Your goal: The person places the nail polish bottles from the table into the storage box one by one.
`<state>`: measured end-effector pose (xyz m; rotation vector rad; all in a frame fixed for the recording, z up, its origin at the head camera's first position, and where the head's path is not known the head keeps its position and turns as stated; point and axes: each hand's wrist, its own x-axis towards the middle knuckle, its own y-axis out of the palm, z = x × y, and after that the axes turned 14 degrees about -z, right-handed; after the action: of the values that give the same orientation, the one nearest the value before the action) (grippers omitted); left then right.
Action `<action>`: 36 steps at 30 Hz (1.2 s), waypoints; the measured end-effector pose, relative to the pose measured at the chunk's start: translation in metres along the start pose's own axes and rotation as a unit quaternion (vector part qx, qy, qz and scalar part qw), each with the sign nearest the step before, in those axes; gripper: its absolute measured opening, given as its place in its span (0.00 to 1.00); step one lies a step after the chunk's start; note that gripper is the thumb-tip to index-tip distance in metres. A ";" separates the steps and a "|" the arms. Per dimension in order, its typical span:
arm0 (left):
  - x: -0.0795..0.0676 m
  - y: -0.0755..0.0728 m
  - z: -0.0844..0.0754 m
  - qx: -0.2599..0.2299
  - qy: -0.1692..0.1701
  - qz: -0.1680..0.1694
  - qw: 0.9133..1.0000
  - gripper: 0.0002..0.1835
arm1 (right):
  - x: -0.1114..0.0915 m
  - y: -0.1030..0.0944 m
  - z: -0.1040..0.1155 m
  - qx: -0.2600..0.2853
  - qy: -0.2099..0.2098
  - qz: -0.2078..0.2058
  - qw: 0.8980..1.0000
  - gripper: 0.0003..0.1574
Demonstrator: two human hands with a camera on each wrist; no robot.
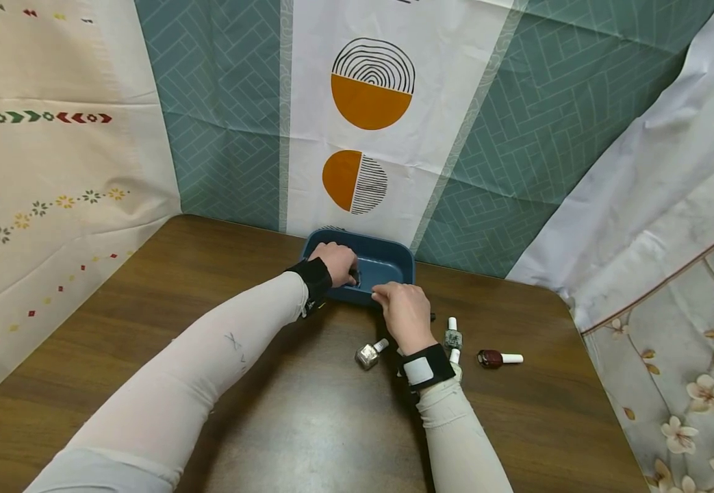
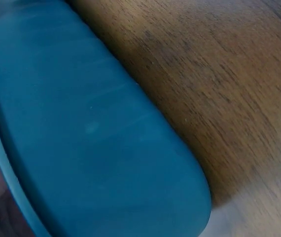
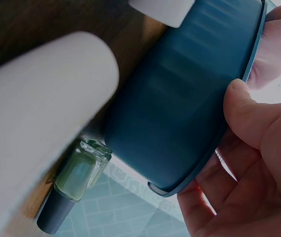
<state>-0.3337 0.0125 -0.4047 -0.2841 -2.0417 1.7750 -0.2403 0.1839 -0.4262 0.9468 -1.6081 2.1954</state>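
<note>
A blue plastic tray point(image 1: 387, 270) stands at the back of the table. My left hand point(image 1: 337, 263) reaches down into its left half, fingers curled round a small dark-capped nail polish bottle point(image 1: 354, 276), mostly hidden by the hand. At the tray's near rim, my right hand point(image 1: 407, 313) grips the edge. The right wrist view shows its thumb point(image 3: 239, 94) on the rim and the other fingers passing behind the wall. Beside the tray's near right corner lies a green nail polish bottle point(image 3: 79, 170) with a black cap.
A silver glitter nail polish bottle point(image 1: 367, 355) lies left of my right wrist. Right of it are a speckled grey-green bottle point(image 1: 453, 338) and a dark red one point(image 1: 489, 358). A white-capped bottle point(image 1: 456, 357) is partly hidden behind the wrist. Patterned cloth point(image 1: 233, 137) hangs behind the table.
</note>
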 end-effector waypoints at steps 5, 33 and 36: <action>0.003 0.004 0.004 -0.001 0.008 0.007 1.000 0.15 | 0.000 -0.001 0.000 0.002 -0.003 0.000 1.000 0.10; -0.068 -0.012 0.028 -0.071 0.044 -0.256 0.963 0.25 | 0.001 0.001 -0.002 0.009 -0.002 -0.005 1.000 0.10; -0.075 -0.015 0.029 -0.066 0.047 -0.256 0.963 0.25 | 0.001 0.001 -0.001 0.010 -0.002 -0.008 1.000 0.09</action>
<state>-0.2775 -0.0467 -0.4065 0.1155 -1.9430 1.2880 -0.2416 0.1847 -0.4266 0.9667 -1.5775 2.2049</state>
